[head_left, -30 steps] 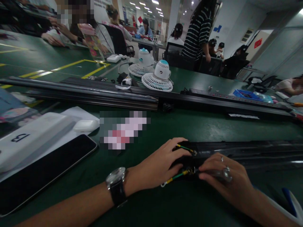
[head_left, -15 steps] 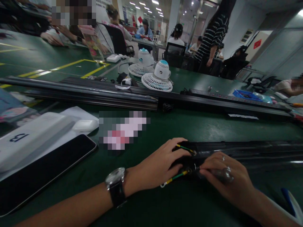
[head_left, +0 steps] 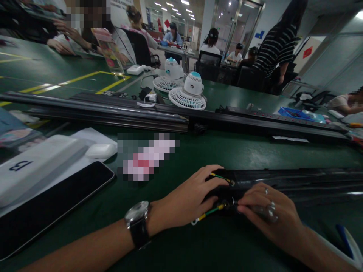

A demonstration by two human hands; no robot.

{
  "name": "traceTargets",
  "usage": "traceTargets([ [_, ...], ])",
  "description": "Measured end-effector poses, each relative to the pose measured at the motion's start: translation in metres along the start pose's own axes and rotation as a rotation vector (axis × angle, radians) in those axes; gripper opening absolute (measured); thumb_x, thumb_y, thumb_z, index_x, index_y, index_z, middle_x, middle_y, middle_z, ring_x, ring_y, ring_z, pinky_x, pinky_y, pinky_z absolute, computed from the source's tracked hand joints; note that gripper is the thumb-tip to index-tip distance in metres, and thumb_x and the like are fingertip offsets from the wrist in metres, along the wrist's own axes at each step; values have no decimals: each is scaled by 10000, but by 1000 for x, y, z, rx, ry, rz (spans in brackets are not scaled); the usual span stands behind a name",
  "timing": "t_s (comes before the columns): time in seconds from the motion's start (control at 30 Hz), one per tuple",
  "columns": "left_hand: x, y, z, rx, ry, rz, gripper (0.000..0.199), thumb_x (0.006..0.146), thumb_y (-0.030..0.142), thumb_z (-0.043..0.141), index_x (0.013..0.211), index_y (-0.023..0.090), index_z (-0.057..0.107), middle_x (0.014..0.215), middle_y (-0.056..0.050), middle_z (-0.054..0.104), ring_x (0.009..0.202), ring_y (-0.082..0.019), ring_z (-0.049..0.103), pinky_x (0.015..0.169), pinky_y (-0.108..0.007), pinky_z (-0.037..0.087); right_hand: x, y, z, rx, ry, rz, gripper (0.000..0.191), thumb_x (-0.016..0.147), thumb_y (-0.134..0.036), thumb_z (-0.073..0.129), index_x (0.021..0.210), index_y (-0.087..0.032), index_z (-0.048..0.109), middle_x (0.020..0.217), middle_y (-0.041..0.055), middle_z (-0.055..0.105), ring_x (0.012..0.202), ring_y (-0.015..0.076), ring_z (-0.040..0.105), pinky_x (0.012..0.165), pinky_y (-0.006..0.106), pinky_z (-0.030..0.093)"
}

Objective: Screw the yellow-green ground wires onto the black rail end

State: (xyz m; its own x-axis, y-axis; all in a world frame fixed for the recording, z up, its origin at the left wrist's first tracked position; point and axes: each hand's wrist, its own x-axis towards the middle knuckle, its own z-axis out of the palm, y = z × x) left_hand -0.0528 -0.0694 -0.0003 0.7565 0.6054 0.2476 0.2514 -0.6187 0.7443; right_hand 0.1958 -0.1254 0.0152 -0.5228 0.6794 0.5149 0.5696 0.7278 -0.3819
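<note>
A long black bar (head_left: 312,177), partly under shiny plastic film, lies on the green table at the right. My left hand (head_left: 195,194), with a watch on its wrist, is closed over the bar's dark left end. Two short green-and-yellow wires come out by its fingers: the upper wire (head_left: 219,176) passes under the fingertips. At the thumb, the lower wire (head_left: 211,212) ends in a bare ring terminal. My right hand (head_left: 269,206), wearing rings, pinches close to the lower wire's fixed end; what sits between its fingertips is too small and dark to make out.
A dark phone (head_left: 56,207) and a white box (head_left: 36,162) marked 13 lie at the left. Long black bars (head_left: 99,109) cross the table behind, with white fans (head_left: 188,92) beyond and a blue tray (head_left: 295,113) back right. Co-workers sit around; a person in stripes (head_left: 276,45) stands behind.
Both my hands stay at almost the same spot on the bar, the right one shifting very slightly. In the background, the person in stripes has moved to the right.
</note>
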Motion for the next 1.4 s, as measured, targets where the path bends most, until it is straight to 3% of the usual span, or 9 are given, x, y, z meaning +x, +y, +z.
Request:
traceTargets([
  [0.53, -1, 0, 2, 2, 3, 9, 487, 846, 28, 602, 1275, 247, 529, 1499, -74, 343, 1396, -240, 352, 1175, -463, 327, 1, -4, 1, -27, -2, -43, 103, 898, -121, 664, 968, -183, 619, 806, 30, 728, 704, 158, 692, 674, 317, 545],
  [0.87, -1, 0, 1, -17, 14, 19, 488, 854, 44, 605, 1286, 253, 519, 1485, -83, 361, 1387, -249, 368, 1161, -480, 341, -1, -6, -2, 42, 16, 23, 103, 878, -124, 676, 939, -196, 636, 799, 23, 720, 709, 159, 680, 664, 310, 552],
  [1.4, -1, -1, 3, -8, 29, 34, 483, 854, 51, 611, 1285, 254, 525, 1480, -86, 367, 1381, -254, 378, 1157, -476, 346, 0, -5, -1, 19, 11, 5, 131, 882, -97, 660, 956, -200, 631, 801, 19, 722, 696, 161, 681, 666, 315, 547],
])
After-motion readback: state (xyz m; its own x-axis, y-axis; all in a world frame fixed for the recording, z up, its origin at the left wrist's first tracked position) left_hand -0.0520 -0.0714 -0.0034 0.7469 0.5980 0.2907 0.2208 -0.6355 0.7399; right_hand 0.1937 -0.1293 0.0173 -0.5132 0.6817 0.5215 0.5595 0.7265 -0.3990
